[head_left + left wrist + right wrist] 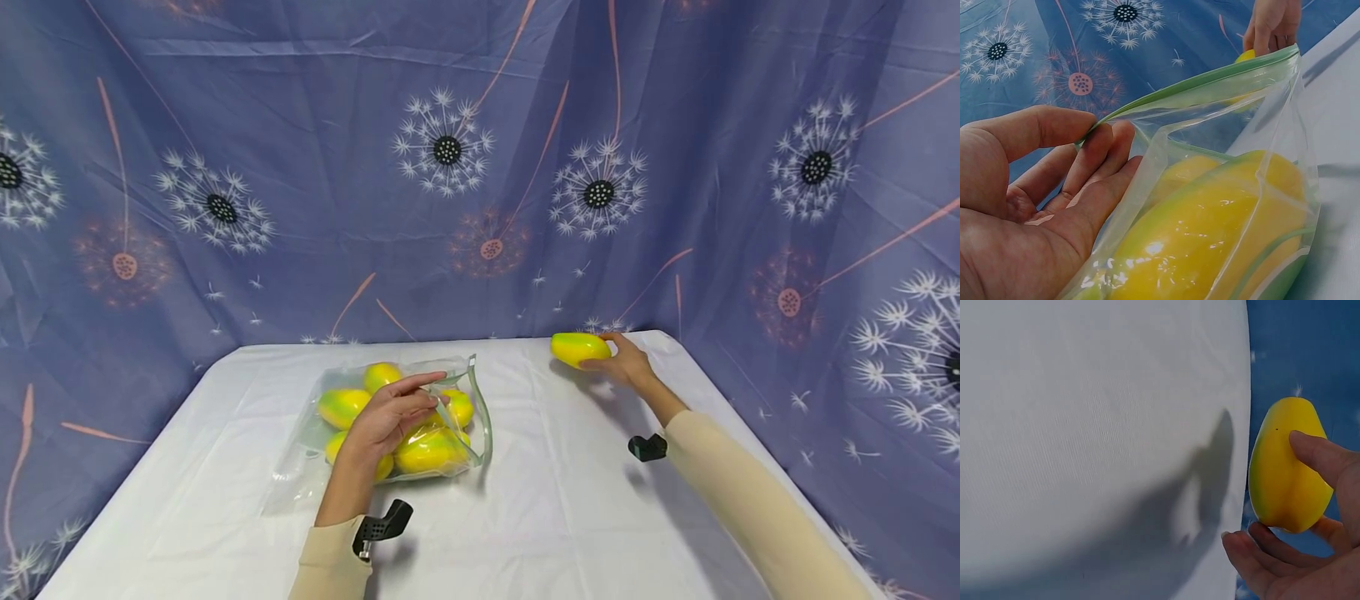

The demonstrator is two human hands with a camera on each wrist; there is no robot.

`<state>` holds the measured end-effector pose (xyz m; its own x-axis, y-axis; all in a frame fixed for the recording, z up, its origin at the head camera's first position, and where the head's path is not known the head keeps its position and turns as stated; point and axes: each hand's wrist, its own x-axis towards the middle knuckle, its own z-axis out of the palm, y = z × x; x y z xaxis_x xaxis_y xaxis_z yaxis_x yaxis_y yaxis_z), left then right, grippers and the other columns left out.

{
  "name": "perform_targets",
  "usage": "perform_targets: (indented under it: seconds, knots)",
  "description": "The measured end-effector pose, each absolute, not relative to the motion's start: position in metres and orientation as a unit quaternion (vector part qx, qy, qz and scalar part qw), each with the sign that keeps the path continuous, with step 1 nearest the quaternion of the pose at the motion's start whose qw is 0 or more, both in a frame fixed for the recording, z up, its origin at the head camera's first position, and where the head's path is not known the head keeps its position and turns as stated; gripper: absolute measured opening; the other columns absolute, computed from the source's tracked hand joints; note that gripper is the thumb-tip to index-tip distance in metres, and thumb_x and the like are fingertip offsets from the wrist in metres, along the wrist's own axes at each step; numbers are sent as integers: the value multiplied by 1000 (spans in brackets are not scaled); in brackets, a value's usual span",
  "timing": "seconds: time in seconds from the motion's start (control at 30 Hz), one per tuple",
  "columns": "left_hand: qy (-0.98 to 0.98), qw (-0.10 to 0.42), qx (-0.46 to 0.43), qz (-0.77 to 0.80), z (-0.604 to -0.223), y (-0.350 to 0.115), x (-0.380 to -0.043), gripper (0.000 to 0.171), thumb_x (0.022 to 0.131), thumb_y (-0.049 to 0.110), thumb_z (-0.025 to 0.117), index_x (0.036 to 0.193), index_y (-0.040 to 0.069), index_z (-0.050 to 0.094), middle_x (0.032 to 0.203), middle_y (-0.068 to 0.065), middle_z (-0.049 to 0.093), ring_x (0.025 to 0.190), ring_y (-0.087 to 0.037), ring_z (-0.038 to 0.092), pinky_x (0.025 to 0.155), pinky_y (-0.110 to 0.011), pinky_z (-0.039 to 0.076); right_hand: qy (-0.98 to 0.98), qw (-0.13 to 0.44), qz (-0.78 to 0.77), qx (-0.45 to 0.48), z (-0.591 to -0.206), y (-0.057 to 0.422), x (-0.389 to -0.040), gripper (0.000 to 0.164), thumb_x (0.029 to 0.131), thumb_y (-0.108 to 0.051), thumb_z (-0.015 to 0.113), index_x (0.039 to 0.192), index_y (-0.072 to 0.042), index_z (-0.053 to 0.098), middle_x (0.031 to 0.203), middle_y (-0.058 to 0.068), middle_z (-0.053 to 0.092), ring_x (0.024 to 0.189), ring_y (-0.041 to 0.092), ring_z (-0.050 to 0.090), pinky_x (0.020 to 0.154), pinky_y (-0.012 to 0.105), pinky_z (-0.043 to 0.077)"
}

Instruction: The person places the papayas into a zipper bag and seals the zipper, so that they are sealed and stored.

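A clear zip-top bag (486,417) with a green seal lies on the left half of the table, its mouth open toward the right. Several yellow-green mangoes (431,450) show through the plastic. My left hand (384,417) is over the bag; in the left wrist view its fingers (1054,128) pinch one corner of the green seal (1210,81) and hold the mouth up. At the far right of the table, my right hand (628,364) grips another mango (576,348) above the cloth. The right wrist view shows the thumb (1319,456) across that mango's side.
White cloth (555,517) covers the table, and the right arm's shadow falls on it. Behind and at both sides hangs a blue curtain (337,167) with dandelion prints. Black wrist cameras (386,521) stick out from both sleeves.
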<state>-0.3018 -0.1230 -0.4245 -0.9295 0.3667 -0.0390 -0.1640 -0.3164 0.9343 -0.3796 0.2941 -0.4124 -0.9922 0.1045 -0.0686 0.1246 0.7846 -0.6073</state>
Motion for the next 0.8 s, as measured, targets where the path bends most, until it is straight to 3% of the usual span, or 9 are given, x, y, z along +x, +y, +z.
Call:
perform_targets:
  seconds: [0.13,0.33,0.57,0.8]
  knots:
    - [556,164,88,810,-423,-123,-301,48,96,-5,61,143,-2,55,77,0,66,101,-18,73,92,-28,58,947,18,-320,32,-409,280,-373,83,87,-46,76,153,-10,40,158,27,37,139,53,38,111,68,36]
    - [563,159,90,806,-423,-123,-301,47,95,-4,62,142,-1,57,79,0,68,100,-18,73,92,-27,58,947,19,-322,-4,-402,259,-363,82,85,-46,78,151,-12,43,147,25,52,118,42,61,101,59,48]
    - [562,165,93,805,-424,-123,-301,41,96,-4,61,135,5,65,80,-1,70,99,-18,73,89,-25,59,943,32,-330,-34,-398,240,-351,80,83,-47,81,147,-15,47,134,22,64,111,34,67,88,46,55]
    - [570,163,92,800,-424,-123,-300,47,96,-3,62,143,1,57,81,0,70,99,-17,73,85,-23,59,938,39,-339,-66,-390,225,-340,79,80,-42,84,146,-16,50,125,18,69,100,26,71,76,35,56]
